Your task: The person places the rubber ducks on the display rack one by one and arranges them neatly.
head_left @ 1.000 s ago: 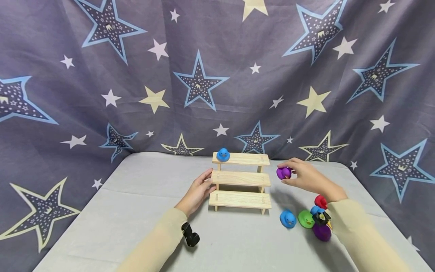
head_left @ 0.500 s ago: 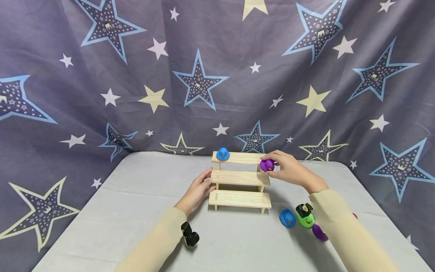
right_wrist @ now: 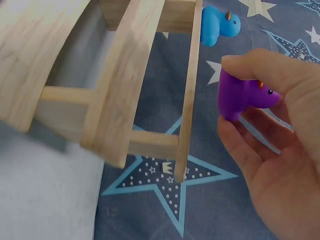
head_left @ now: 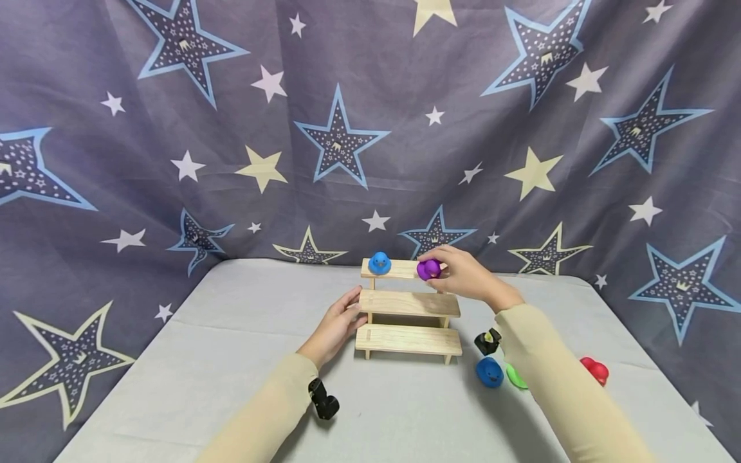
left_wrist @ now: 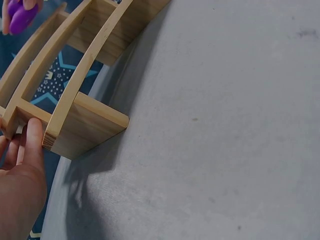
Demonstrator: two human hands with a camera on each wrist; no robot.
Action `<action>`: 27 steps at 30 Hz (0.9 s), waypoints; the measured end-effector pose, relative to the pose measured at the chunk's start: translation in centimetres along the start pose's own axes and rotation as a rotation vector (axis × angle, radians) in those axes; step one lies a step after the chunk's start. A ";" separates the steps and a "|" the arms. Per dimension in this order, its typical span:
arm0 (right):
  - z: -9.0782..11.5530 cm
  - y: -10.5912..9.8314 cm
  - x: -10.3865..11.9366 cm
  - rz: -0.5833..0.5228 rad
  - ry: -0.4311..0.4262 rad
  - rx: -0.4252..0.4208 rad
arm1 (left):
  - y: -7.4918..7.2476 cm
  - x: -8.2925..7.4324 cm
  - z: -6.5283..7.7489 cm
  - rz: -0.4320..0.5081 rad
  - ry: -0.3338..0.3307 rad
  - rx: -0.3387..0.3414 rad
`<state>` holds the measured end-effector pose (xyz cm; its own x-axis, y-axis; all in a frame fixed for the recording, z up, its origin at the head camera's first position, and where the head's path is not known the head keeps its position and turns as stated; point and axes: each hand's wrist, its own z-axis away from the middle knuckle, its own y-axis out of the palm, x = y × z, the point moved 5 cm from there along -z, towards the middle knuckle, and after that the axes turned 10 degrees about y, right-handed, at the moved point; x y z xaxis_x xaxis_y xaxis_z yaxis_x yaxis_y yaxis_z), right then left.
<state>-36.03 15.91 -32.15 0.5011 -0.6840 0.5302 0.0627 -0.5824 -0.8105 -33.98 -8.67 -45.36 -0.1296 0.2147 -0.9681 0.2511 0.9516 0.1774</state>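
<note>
A three-tier wooden display stand (head_left: 410, 302) is on the table. My left hand (head_left: 336, 325) grips its left side at the middle tier; the left wrist view shows the fingers (left_wrist: 34, 140) against the wooden frame. My right hand (head_left: 467, 275) pinches a purple rubber duck (head_left: 429, 269) between thumb and fingers, over the right half of the top tier. In the right wrist view, a gap shows between the purple duck (right_wrist: 235, 95) and the top board (right_wrist: 189, 100). On the top tier's left end sits a blue rubber duck (head_left: 379, 263), facing forward.
Right of the stand, another blue duck (head_left: 489, 372) lies on the grey-covered table (head_left: 405, 411). A green duck (head_left: 515, 376) is partly hidden by my right sleeve, and a red duck (head_left: 595, 371) is beyond it. A star-patterned curtain (head_left: 370, 128) hangs behind.
My right hand has carried the purple duck leftward and slightly up, from right of the stand to over its top tier. My left hand has stayed at the stand's side.
</note>
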 end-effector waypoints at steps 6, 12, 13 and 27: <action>-1.2 0.2 0.6 0.019 0.002 0.002 | 0.0 -0.1 0.1 0.002 -0.007 -0.006; -2.1 0.4 0.7 0.029 0.047 0.021 | 0.0 -0.1 0.0 -0.001 0.005 0.005; -2.2 0.5 0.7 0.027 0.054 0.023 | 0.0 0.0 0.1 -0.002 0.006 0.006; -3.2 1.1 0.0 0.036 0.126 0.036 | 0.0 0.0 0.0 -0.002 -0.005 -0.003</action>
<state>-38.72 13.91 -32.24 0.3911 -0.7555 0.5256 0.0786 -0.5416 -0.8369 -33.94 -8.66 -45.38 -0.1249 0.2119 -0.9693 0.2478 0.9526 0.1764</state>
